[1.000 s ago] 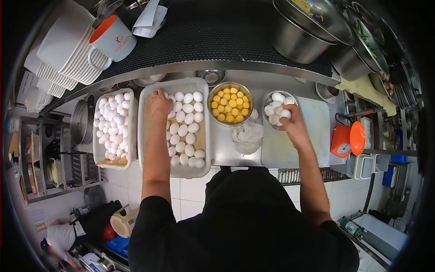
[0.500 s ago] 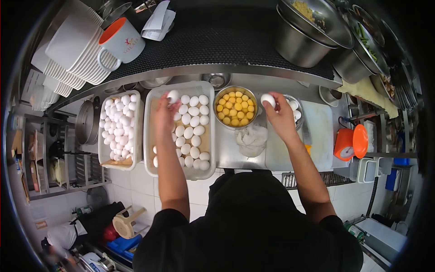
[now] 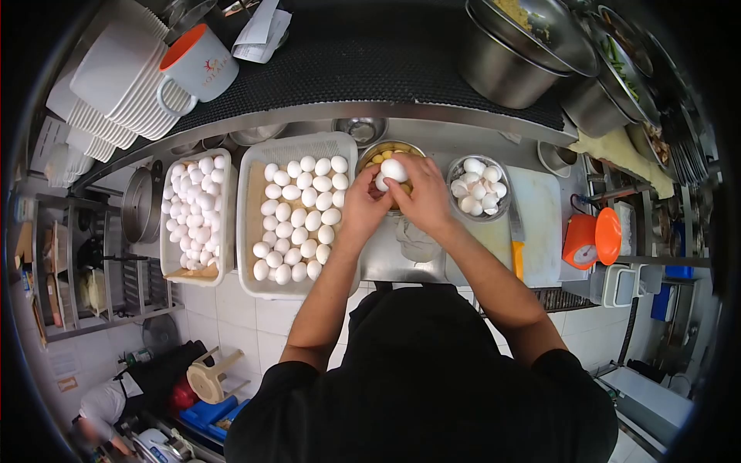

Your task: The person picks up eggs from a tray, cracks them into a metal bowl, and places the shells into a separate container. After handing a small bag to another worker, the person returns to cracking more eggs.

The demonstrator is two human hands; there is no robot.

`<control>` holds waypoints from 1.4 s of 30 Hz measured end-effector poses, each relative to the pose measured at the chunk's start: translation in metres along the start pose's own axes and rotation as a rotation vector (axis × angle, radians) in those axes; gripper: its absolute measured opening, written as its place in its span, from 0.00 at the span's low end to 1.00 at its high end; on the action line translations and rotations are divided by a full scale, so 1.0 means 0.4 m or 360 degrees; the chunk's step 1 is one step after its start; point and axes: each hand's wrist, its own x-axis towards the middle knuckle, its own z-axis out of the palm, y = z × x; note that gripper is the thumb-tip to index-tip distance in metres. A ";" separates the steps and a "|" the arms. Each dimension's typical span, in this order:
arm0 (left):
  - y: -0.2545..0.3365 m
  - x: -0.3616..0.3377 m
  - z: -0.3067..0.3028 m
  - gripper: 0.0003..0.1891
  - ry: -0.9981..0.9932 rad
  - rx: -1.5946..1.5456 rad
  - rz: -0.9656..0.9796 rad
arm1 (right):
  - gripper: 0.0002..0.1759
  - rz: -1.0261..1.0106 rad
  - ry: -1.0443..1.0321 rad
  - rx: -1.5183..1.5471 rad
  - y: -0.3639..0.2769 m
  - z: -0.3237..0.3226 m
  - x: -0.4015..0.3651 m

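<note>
Both hands meet above the metal bowl of cracked yolks [image 3: 421,148], hiding most of it. My left hand [image 3: 366,205] has its fingers curled round a white egg [image 3: 380,183]. Against it, my right hand [image 3: 425,194] holds another white egg [image 3: 394,170]. The two eggs look to be touching. Left of the hands, a pale plastic tray [image 3: 248,204] holds rows of whole white eggs. To the right is a metal bowl [image 3: 504,210] with white eggshells in it. A crumpled cloth [image 3: 417,241] lies just below the yolk bowl.
A second tub [image 3: 226,262], heaped with eggs, stands at the far left. A yellow-handled knife [image 3: 517,251] lies on the white cutting board [image 3: 544,224]. Farther right is an orange scale [image 3: 580,241]. The overhead shelf [image 3: 370,62] carries stacked dishes, a mug [image 3: 202,65] and steel pots [image 3: 505,69].
My left hand has come right from the egg tray with an egg. My right hand has moved left with its egg, uncovering the shell bowl. Both are now together over the yolks.
</note>
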 end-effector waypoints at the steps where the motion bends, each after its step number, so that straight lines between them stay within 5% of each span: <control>1: -0.012 0.000 -0.001 0.25 0.0010 0.0050 -0.0031 | 0.24 0.0081 0.0030 0.0078 0.004 -0.005 0.004; 8: -0.001 0.000 -0.012 0.26 -0.0129 0.0100 0.0062 | 0.22 0.1162 -0.0319 0.1336 0.116 -0.011 0.001; 11: -0.002 0.005 -0.016 0.27 -0.0230 0.0169 0.0165 | 0.24 0.1045 -0.0668 0.0873 0.071 -0.056 0.032; 19: 0.020 0.005 -0.014 0.23 -0.0175 -0.0124 -0.0105 | 0.23 0.0792 -0.0521 0.0737 0.125 -0.002 -0.006; 31: -0.003 0.000 -0.018 0.20 -0.0020 0.0372 -0.0018 | 0.21 0.0720 -0.0555 0.0369 0.097 -0.025 -0.001; 37: 0.016 0.011 -0.038 0.23 0.0035 0.1294 0.0653 | 0.23 0.0178 -0.0463 -0.0397 0.108 -0.048 -0.011; 42: 0.077 0.000 0.029 0.21 0.0006 0.1243 0.0597 | 0.22 0.0336 -0.0247 -0.0399 0.105 -0.133 -0.059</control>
